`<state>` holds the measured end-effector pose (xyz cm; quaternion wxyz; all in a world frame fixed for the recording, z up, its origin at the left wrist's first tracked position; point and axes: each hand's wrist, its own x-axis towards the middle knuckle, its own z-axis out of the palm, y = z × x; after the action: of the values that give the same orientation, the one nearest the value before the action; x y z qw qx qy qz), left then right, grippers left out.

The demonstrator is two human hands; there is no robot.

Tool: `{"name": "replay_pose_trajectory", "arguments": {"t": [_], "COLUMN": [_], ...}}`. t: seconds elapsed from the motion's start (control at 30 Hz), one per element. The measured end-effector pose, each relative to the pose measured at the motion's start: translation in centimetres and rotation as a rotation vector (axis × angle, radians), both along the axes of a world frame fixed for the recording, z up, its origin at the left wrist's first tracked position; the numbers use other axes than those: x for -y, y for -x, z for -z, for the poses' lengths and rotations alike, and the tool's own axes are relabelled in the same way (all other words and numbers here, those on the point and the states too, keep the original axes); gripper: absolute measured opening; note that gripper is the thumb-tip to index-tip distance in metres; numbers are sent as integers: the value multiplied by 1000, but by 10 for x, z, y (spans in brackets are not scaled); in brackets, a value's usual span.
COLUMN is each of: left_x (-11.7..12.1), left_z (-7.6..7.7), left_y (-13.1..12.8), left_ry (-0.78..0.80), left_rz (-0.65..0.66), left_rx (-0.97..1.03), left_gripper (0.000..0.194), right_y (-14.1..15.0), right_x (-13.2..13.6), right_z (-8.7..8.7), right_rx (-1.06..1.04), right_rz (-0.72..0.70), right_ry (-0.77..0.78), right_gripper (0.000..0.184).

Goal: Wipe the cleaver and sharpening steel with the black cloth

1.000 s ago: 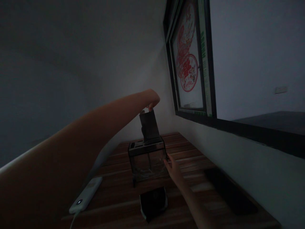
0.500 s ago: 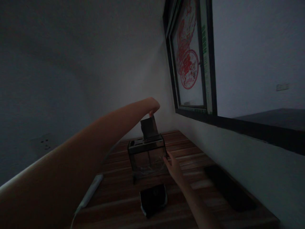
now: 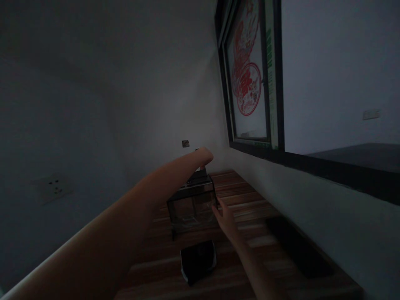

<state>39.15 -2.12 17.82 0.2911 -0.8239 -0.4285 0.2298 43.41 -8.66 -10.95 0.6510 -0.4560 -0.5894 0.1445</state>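
A small clear tank (image 3: 183,210) with a black rim and a slotted dark top stands on the wooden table. Over its top, my left hand (image 3: 204,157) is bent down with the fingers closed on the upper edge of a dark flat panel (image 3: 202,171). Most of this panel is now at or below the tank's rim; my forearm and the dim light hide part of it. My right hand (image 3: 224,214) holds the tank's right front corner, thumb at the front and fingers at the side. In front of the tank lies a black folded pouch-like thing (image 3: 198,261).
A long dark flat object (image 3: 298,246) lies along the right wall on the striped wooden table (image 3: 246,258). Above it is a dark-framed window (image 3: 250,100) with red stickers. A socket (image 3: 56,187) is on the left wall, and a small dark square (image 3: 185,143) shows at the back wall.
My left hand has moved down, and the dark panel has sunk from standing high above the tank to about rim level. My right hand stays at the corner. The white device at left has gone from view.
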Motion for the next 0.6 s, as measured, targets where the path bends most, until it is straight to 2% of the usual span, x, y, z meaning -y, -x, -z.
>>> {"name": "replay_pose_trajectory", "arguments": {"t": [0.17, 0.6], "left_x": [-12, -17], "left_z": [15, 37], "left_y": [-3, 0], "left_ry": [4, 28], "left_rz": [16, 75], "left_rx": [-6, 30], "left_gripper": [20, 23], "right_y": [1, 1], "right_x": [3, 1], "right_z": [-3, -2], "right_rx": [15, 33], "right_rz": [6, 5], "right_ry": [23, 20], "right_gripper": [47, 47]}}
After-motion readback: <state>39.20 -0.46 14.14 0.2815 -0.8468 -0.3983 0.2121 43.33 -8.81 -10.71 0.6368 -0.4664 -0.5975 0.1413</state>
